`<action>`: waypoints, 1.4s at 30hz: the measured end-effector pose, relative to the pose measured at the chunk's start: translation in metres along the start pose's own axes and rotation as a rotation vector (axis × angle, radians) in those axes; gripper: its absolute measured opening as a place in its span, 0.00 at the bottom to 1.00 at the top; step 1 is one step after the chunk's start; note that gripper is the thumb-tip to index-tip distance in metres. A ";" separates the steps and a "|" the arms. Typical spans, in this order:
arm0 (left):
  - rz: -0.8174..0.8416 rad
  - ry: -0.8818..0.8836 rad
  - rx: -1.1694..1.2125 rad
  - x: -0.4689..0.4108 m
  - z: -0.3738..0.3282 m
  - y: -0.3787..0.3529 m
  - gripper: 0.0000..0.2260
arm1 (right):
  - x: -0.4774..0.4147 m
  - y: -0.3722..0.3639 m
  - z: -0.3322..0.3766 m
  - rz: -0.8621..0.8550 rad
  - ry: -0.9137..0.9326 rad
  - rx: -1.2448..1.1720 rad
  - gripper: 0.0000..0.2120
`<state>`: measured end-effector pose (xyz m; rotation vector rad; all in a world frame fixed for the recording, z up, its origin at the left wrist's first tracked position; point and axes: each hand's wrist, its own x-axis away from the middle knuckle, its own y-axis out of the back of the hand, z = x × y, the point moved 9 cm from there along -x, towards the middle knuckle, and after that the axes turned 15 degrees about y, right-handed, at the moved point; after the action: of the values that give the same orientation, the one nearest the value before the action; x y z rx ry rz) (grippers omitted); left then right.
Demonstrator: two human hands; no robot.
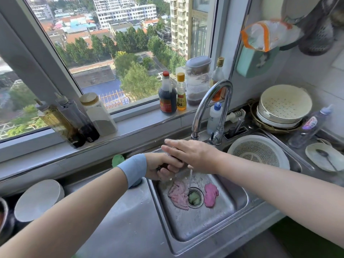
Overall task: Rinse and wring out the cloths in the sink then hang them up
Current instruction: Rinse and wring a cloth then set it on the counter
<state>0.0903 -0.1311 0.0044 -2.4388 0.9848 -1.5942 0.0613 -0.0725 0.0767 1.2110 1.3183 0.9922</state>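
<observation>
Two cloths lie wet on the sink floor: a pale pink cloth left of the drain and a bright pink cloth right of it. Something green sits in the drain. Above them, under the faucet, my left hand grips the dark handle of what looks like a knife. My right hand lies flat across it with straight fingers. A thin stream of water falls past the blade into the sink. Neither hand touches a cloth.
A green cloth sits on the ledge behind my left wrist. A white strainer basket fills the right basin, with a colander, a soap bottle and a spoon on a dish beyond. Sauce bottles line the windowsill. A bowl stands at left.
</observation>
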 end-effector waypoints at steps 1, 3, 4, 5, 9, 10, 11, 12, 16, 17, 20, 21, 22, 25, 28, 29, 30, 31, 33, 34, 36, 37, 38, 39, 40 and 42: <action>0.072 0.021 -0.031 0.002 0.001 -0.010 0.09 | -0.003 0.005 0.004 -0.036 0.014 0.040 0.40; 0.141 0.062 -0.054 0.003 0.002 -0.024 0.15 | -0.009 0.016 0.008 -0.085 0.026 0.186 0.32; 0.132 0.084 -0.062 0.003 0.001 -0.027 0.15 | -0.011 0.022 0.007 -0.083 0.022 0.237 0.28; 0.103 0.101 -0.085 0.003 -0.001 -0.028 0.12 | -0.014 0.028 0.005 -0.065 0.017 0.275 0.25; -0.088 0.141 -0.224 0.006 -0.010 -0.020 0.11 | -0.024 0.036 0.000 0.031 0.012 0.259 0.04; -0.123 0.146 -0.223 0.007 -0.013 -0.018 0.09 | -0.026 0.030 -0.005 0.128 -0.018 0.217 0.03; -0.152 0.148 -0.215 0.008 -0.015 -0.016 0.07 | -0.027 0.023 -0.010 0.251 -0.058 0.197 0.04; -0.183 0.149 -0.217 0.008 -0.016 -0.014 0.05 | -0.027 0.018 -0.015 0.363 -0.091 0.197 0.06; -0.356 0.095 -0.238 0.004 -0.025 -0.003 0.05 | -0.032 0.012 -0.028 0.540 -0.155 0.180 0.08; -0.410 0.060 -0.224 0.002 -0.028 0.002 0.06 | -0.033 0.008 -0.031 0.573 -0.172 0.161 0.07; -0.597 -0.016 -0.225 -0.003 -0.030 0.018 0.07 | -0.032 -0.004 -0.034 0.643 -0.217 0.107 0.05; -0.661 -0.021 -0.253 -0.005 -0.030 0.022 0.06 | -0.031 -0.009 -0.034 0.658 -0.235 0.089 0.06; -0.733 -0.019 -0.300 -0.007 -0.031 0.027 0.05 | -0.030 -0.014 -0.034 0.669 -0.257 0.067 0.07; -0.980 0.020 -0.666 -0.010 -0.039 0.036 0.03 | -0.025 -0.028 -0.036 0.694 -0.349 -0.008 0.08; -1.090 0.056 -1.054 -0.016 -0.044 0.034 0.10 | -0.024 -0.046 -0.030 0.740 -0.357 -0.081 0.05; -1.112 0.073 -1.106 -0.018 -0.043 0.035 0.11 | -0.024 -0.051 -0.028 0.741 -0.352 -0.108 0.03; -1.132 0.093 -1.142 -0.019 -0.043 0.036 0.11 | -0.023 -0.056 -0.029 0.741 -0.355 -0.124 0.05; -1.144 0.109 -1.162 -0.019 -0.043 0.038 0.11 | -0.022 -0.059 -0.030 0.731 -0.358 -0.129 0.07; -1.146 0.102 -1.170 -0.021 -0.043 0.039 0.11 | -0.020 -0.060 -0.032 0.692 -0.393 -0.136 0.06; -1.143 0.066 -1.159 -0.020 -0.045 0.039 0.11 | -0.019 -0.060 -0.034 0.673 -0.411 -0.145 0.06; -1.127 -0.046 -1.040 -0.013 -0.046 0.040 0.11 | -0.015 -0.059 -0.035 0.624 -0.446 -0.170 0.05; -1.101 -0.100 -0.950 -0.010 -0.045 0.041 0.14 | -0.012 -0.057 -0.036 0.585 -0.476 -0.201 0.02; -1.056 -0.143 -0.860 -0.007 -0.043 0.043 0.18 | -0.007 -0.057 -0.038 0.530 -0.517 -0.256 0.04; -0.994 -0.174 -0.781 -0.005 -0.040 0.044 0.22 | -0.001 -0.059 -0.039 0.480 -0.562 -0.340 0.12; -0.922 -0.202 -0.705 -0.003 -0.038 0.046 0.27 | 0.007 -0.061 -0.039 0.443 -0.606 -0.440 0.20; -0.780 -0.267 -0.536 0.005 -0.035 0.048 0.32 | 0.020 -0.065 -0.037 0.362 -0.673 -0.639 0.26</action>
<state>0.0389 -0.1623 0.0063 -3.6028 0.4624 -1.1489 0.0175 -0.0596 0.0138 1.1362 0.2227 1.0162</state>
